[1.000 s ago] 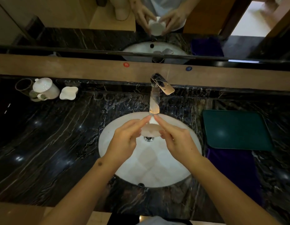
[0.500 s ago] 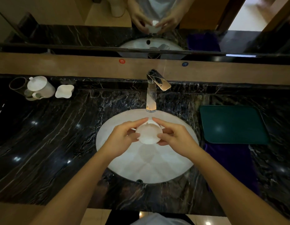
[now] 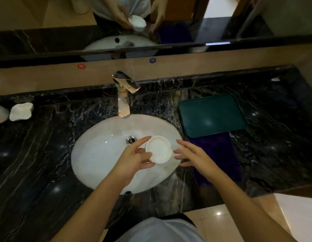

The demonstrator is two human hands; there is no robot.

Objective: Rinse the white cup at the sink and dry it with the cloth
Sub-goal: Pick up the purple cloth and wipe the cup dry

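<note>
The white cup point(image 3: 159, 149) is held over the right half of the oval white sink point(image 3: 99, 154), its mouth tipped towards me. My left hand point(image 3: 134, 158) grips it from the left, fingers around its side and underside. My right hand point(image 3: 190, 155) is just right of the cup with fingers spread, its fingertips close to the rim but apparently apart from it. A dark purple cloth point(image 3: 216, 154) lies on the counter right of the sink. The chrome tap point(image 3: 124, 95) stands behind the basin; I see no water running.
A dark green tray point(image 3: 212, 115) sits on the black marble counter point(image 3: 38, 154) behind the purple cloth. A small white dish point(image 3: 21, 111) rests at the far left. A mirror along the back wall reflects the hands and cup.
The cup has come away from under the tap towards the basin's right side. My right hand has let go of it and opened. The view has shifted right.
</note>
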